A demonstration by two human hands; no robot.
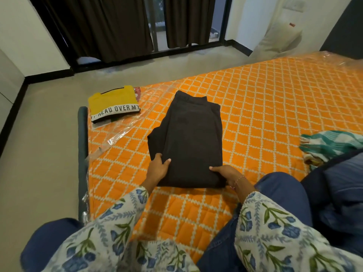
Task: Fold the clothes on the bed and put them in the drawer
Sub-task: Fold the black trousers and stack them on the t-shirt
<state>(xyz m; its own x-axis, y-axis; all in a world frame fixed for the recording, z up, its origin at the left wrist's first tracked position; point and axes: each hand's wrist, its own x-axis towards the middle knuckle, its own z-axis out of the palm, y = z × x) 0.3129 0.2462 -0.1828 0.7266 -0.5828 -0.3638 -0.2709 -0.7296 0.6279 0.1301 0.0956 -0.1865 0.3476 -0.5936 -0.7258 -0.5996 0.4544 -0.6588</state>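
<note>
A pair of black trousers lies folded in half on the orange quilted bed, waistband at the far end. My left hand grips the near left corner of the fold, thumb on top. At the near right edge, my right hand holds the fold, fingers tucked under the fabric. A folded yellow T-shirt with a white lettered band lies at the bed's far left corner.
A teal and white cloth lies bunched at the right beside dark blue fabric. Clear plastic wrap covers the mattress edge. Grey floor runs along the left. Dark curtains hang beyond the bed.
</note>
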